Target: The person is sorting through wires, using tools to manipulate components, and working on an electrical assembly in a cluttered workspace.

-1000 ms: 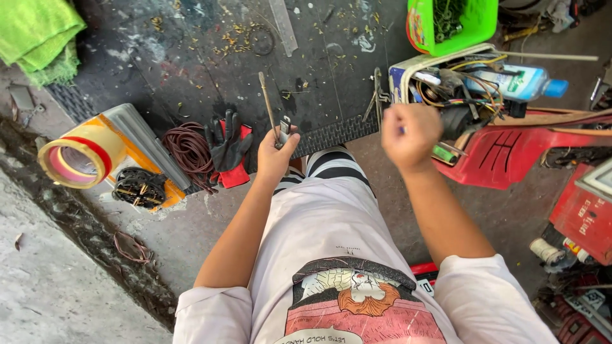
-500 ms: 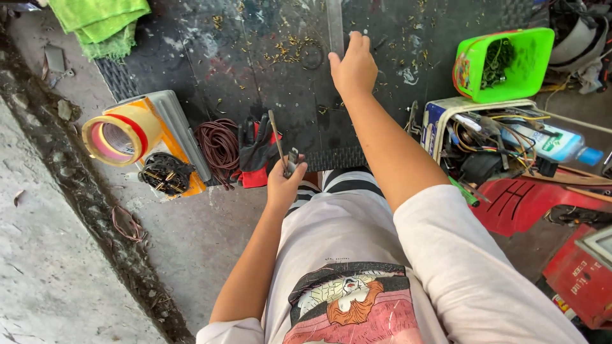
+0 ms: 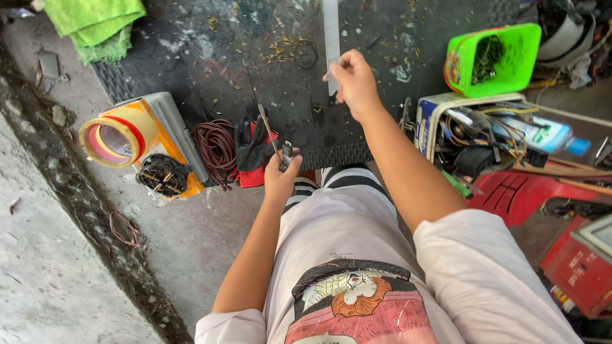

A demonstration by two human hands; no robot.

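My left hand (image 3: 281,177) is closed around a small metal tool with a long thin rod (image 3: 268,130) that sticks up and away from me over the black mat (image 3: 255,57). My right hand (image 3: 352,81) reaches forward over the mat and pinches the near end of a long flat grey metal strip (image 3: 331,28). The strip lies lengthways on the mat and runs out of the top of the view. A black and red glove (image 3: 254,153) lies just left of my left hand.
Rolls of tape (image 3: 115,137) sit on a yellow box (image 3: 167,137) at left, beside a coil of dark red wire (image 3: 215,148). A green cloth (image 3: 95,22) lies top left. A green tub (image 3: 494,57), a box of wires (image 3: 472,137), a red plastic stool (image 3: 529,191).
My right hand went from a raised fist on the right out over the mat, then drew back a little and took hold of the strip's end. My left hand stayed put.
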